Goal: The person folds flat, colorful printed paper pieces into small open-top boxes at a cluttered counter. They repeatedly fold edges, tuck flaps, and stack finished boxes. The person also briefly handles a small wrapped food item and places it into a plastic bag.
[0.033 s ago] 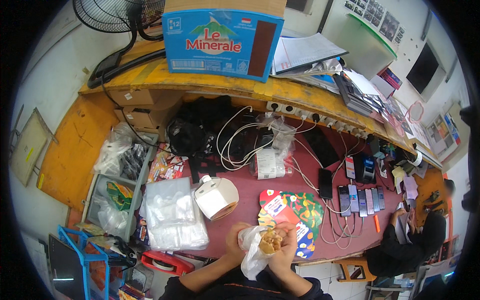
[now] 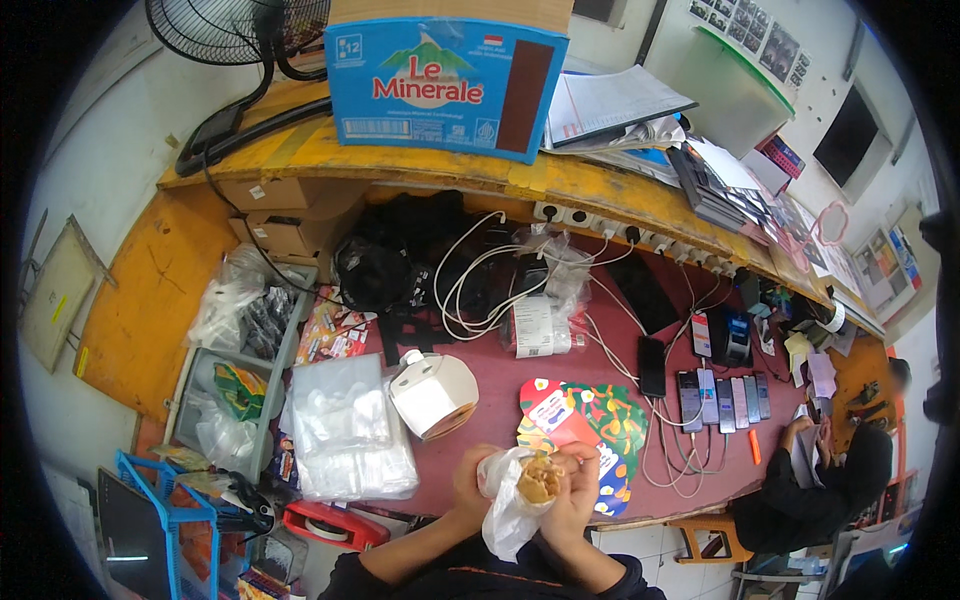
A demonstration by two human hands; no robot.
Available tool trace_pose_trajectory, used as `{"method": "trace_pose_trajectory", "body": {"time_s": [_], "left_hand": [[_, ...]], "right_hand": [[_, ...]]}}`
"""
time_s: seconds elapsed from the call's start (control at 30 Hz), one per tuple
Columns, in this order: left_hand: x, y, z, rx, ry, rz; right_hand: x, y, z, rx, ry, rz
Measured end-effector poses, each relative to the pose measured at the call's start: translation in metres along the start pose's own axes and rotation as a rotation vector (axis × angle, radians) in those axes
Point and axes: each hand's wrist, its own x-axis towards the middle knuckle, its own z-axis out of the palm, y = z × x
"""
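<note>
Close to my body, at the table's near edge, a bitten-looking piece of filled bread [image 2: 541,480] pokes out of a crumpled white paper wrapper [image 2: 508,505]. My left hand [image 2: 470,485] is closed round the wrapped side. On the other side my right hand [image 2: 577,485] has its fingers bent and pressed against the bread's edge. The filling looks brown and yellow; its kind cannot be made out. Just beyond my hands stands an opened white carton box [image 2: 433,397]. A colourful printed card sleeve [image 2: 583,420] lies flat to its right.
Clear plastic bags [image 2: 350,430] are stacked at left, beside a grey bin [image 2: 190,405]. A red tape dispenser [image 2: 335,526] sits at the near left. Several phones [image 2: 725,400] with white cables lie at right, near a person in black [image 2: 820,485]. A blue carton [image 2: 445,90] tops the shelf.
</note>
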Motion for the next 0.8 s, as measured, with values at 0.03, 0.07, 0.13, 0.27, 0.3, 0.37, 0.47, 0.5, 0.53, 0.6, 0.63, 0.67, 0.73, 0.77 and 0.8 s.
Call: {"method": "trace_pose_trajectory", "body": {"time_s": [0.03,0.07,0.13,0.27,0.3,0.37,0.47,0.5,0.53,0.6,0.63,0.67,0.73,0.77,0.8], "left_hand": [[-0.003,-0.001,0.001,-0.056,0.011,-0.18],[-0.006,0.0,0.002,-0.098,0.002,-0.286],[-0.01,0.007,0.003,-0.162,-0.029,-0.426],[-0.013,0.051,0.004,-0.28,-0.163,-0.559],[-0.005,0.059,0.008,-0.336,-0.199,-0.434],[0.008,0.079,0.015,-0.236,-0.236,-0.005],[0.026,0.102,0.026,-0.648,-0.291,0.329],[0.033,0.107,0.017,-0.549,-0.442,0.33],[0.038,0.112,0.011,-0.519,-0.534,0.39],[0.045,0.116,0.005,-0.477,-0.635,0.478],[0.048,0.117,0.005,-0.468,-0.645,0.525],[0.051,0.117,0.003,-0.468,-0.676,0.558],[0.055,0.12,0.004,-0.476,-0.758,0.611],[0.055,0.122,0.007,-0.479,-0.752,0.595],[0.057,0.125,0.008,-0.482,-0.746,0.579]], "right_hand": [[0.0,0.0,-0.001,0.059,0.094,-0.026],[0.0,-0.002,-0.002,0.148,0.064,-0.087],[0.001,-0.006,-0.006,-0.006,-0.042,-0.211],[0.0,-0.017,-0.014,-0.416,-0.194,-0.425],[-0.002,-0.022,-0.016,-0.497,-0.206,-0.449],[-0.006,-0.036,-0.021,-0.525,-0.306,-0.513],[-0.009,-0.061,-0.022,-0.467,-0.541,-0.624],[-0.007,-0.066,-0.019,-0.365,-0.603,-0.663],[-0.005,-0.073,-0.015,-0.238,-0.644,-0.706],[0.002,-0.08,-0.005,0.01,-0.668,-0.781],[0.005,-0.082,0.001,0.128,-0.657,-0.783],[0.008,-0.082,0.006,0.165,-0.632,-0.836],[0.01,-0.084,0.016,0.231,-0.57,-0.924],[0.01,-0.086,0.018,0.24,-0.557,-0.9],[0.009,-0.087,0.02,0.248,-0.545,-0.879]]}}
